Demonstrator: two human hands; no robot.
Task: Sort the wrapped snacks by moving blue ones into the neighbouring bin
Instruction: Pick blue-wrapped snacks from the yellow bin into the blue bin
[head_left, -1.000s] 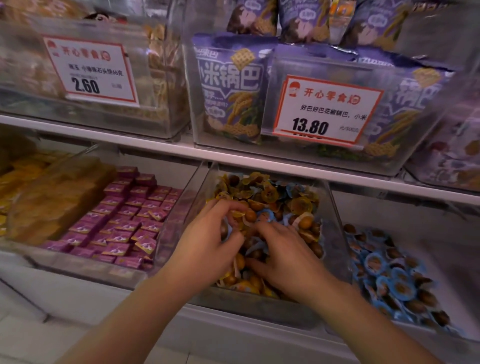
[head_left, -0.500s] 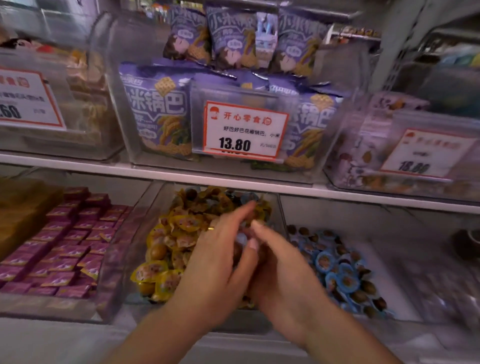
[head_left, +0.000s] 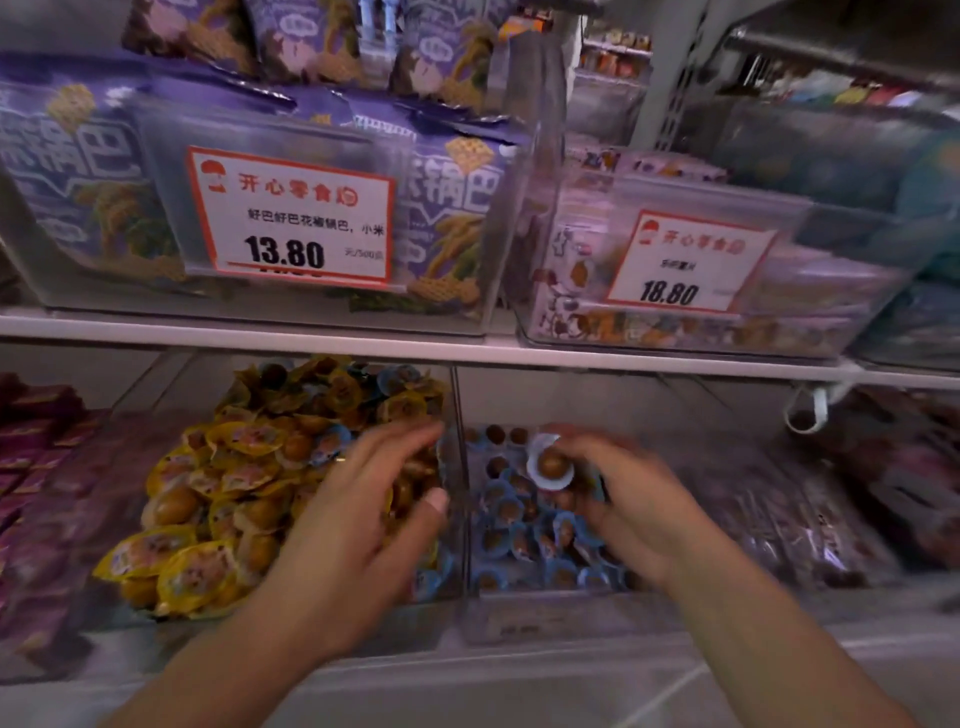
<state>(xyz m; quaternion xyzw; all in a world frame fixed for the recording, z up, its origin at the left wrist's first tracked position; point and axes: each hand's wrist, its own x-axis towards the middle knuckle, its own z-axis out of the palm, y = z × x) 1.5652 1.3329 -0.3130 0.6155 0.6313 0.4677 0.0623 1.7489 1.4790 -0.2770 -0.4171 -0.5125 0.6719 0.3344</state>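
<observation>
- step judged: dropping blue snack (head_left: 550, 466) into blue bin (head_left: 540, 613), right of mixed bin (head_left: 291, 623).
- right hand (head_left: 631, 499) over blue bin, pinching snack at fingertips; blurred, so exact grip unclear.
- snack held just above blue pile (head_left: 524, 519), clear of divider (head_left: 460, 467) betw. bins.
- left hand (head_left: 358, 525) over mixed bin's right side, fingers relaxed & spread, gripping nothing visible; resting on or just above yellow snacks (head_left: 208, 525).
- to do well: lower before letting go, release over pile middle, not near front lip or divider.
- more blue wrappers in mixed bin at back (head_left: 400, 376) & front right corner (head_left: 434, 577); use free left hand to line up next one.
- avoid dragging yellow ones across.
</observation>
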